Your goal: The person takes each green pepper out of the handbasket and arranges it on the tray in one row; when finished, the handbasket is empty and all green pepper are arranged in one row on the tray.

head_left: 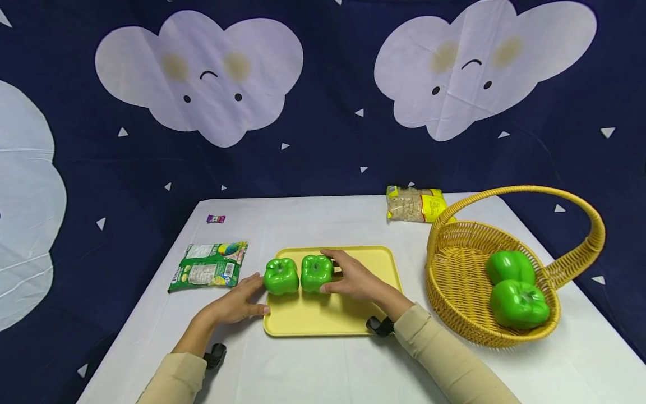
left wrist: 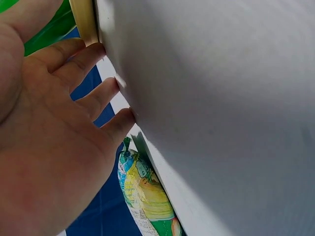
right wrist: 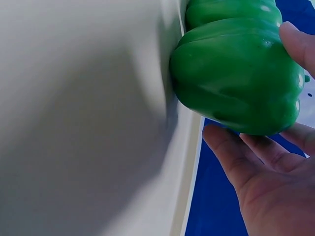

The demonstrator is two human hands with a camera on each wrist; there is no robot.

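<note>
Two glossy green bell peppers stand side by side, stems up, on the left part of a yellow tray (head_left: 353, 314). My right hand (head_left: 355, 275) holds the right bell pepper (head_left: 317, 273) from its right side, thumb at the near side and fingers at the far side. In the right wrist view this bell pepper (right wrist: 236, 78) sits between thumb and fingertips. My left hand (head_left: 234, 301) lies at the tray's left edge, beside the left bell pepper (head_left: 281, 276). Its fingers (left wrist: 98, 101) are extended and spread against the white tabletop, with nothing in the palm.
A wicker basket (head_left: 454, 269) with a tall handle stands at the right, two more green peppers (head_left: 520, 304) inside. Left of the tray lies a green snack packet (head_left: 209, 266), with a small purple packet (head_left: 216, 219) behind. A yellow-and-clear bag (head_left: 411, 205) lies at the back right.
</note>
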